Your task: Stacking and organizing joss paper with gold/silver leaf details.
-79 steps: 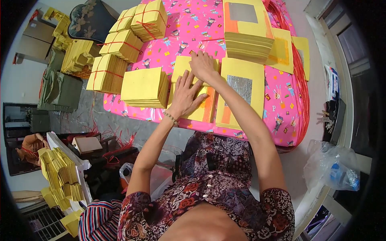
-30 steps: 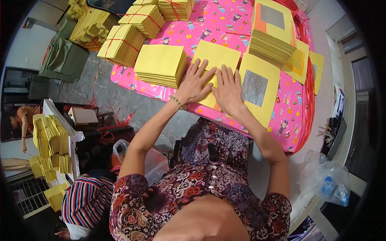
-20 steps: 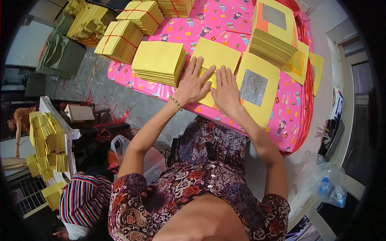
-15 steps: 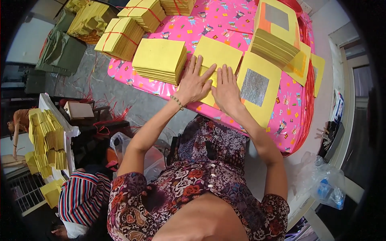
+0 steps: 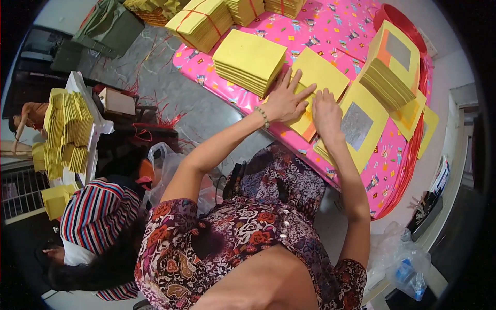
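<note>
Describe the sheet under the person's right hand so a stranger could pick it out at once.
Start at the pink patterned tablecloth. Near its front edge, the right hand rests on a yellow paper sheet. Unlike the plain yellow sheet under the left hand, it bears a silver foil square.

On the pink patterned table cover (image 5: 336, 31), three bundles of yellow paper (image 5: 204, 20) tied with red string sit at its far left corner. Off the cover's near right end lies a clear plastic bag (image 5: 408, 263) with a blue-labelled bottle inside. Left of the cover, on the floor, sits a small brown cardboard box (image 5: 118, 102)
</note>
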The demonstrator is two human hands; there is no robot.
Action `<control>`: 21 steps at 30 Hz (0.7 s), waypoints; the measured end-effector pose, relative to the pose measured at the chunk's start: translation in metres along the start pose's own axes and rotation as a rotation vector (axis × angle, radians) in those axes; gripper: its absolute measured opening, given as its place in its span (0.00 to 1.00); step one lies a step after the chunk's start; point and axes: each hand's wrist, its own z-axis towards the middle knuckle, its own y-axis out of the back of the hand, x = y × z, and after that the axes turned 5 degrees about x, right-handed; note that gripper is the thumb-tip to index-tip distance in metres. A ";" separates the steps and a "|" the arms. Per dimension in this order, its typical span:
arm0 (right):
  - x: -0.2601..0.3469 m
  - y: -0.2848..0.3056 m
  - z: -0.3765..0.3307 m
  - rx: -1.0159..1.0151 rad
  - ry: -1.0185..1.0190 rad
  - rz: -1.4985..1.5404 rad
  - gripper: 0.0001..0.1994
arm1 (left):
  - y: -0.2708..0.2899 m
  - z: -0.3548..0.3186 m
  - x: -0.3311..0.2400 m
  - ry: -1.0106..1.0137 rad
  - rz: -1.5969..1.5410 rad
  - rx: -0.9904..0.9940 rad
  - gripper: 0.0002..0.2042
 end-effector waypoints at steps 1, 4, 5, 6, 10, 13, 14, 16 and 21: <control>-0.004 0.008 0.005 0.084 -0.020 0.066 0.11 | -0.002 0.000 0.000 0.008 -0.001 -0.024 0.29; -0.010 0.013 0.008 0.066 0.006 0.159 0.08 | -0.004 0.005 0.003 0.034 -0.054 -0.052 0.30; -0.012 0.013 0.009 -0.034 0.048 0.193 0.08 | -0.004 0.005 0.004 0.051 -0.106 -0.050 0.31; -0.016 0.014 0.009 -0.032 0.047 0.187 0.08 | -0.001 0.006 0.000 0.048 -0.111 -0.052 0.31; -0.023 0.017 0.017 0.007 0.046 0.144 0.10 | 0.007 0.006 -0.015 0.123 -0.075 -0.155 0.31; -0.031 0.013 0.018 0.025 0.075 0.109 0.09 | 0.013 0.004 -0.026 0.122 -0.225 -0.289 0.30; -0.034 0.010 0.016 0.028 0.097 0.109 0.09 | 0.016 0.004 -0.029 0.126 -0.356 -0.325 0.29; -0.037 0.007 0.017 -0.025 0.105 0.086 0.08 | 0.021 0.008 -0.033 0.100 -0.310 -0.422 0.26; -0.033 0.015 0.018 -0.169 0.092 0.188 0.07 | 0.010 0.032 -0.026 0.446 -1.089 -0.385 0.31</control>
